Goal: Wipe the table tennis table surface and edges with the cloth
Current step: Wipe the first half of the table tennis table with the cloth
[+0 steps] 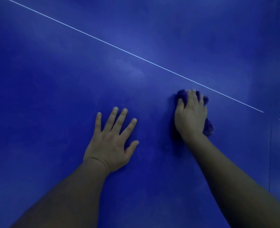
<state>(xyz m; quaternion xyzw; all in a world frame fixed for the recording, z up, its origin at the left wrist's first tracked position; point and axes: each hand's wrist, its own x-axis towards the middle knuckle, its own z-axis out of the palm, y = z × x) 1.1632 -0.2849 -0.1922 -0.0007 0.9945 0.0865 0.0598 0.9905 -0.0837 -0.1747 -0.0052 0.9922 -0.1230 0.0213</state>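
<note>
Blue table (53, 96) spreads wide; left hand (111, 142) lies flat, right hand (191, 116) grips cloth (208, 126) beside line (136, 55).

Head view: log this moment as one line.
right hand grips bunched purple cloth, pressing it on blue table tennis table | left hand flat, fingers spread | white line beyond cloth

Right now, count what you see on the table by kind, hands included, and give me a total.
Hands: 2, the left hand flat on the blue table, the right hand gripping the cloth
Cloths: 1, the purple cloth
White lines: 1, the white line
Total: 4
</note>
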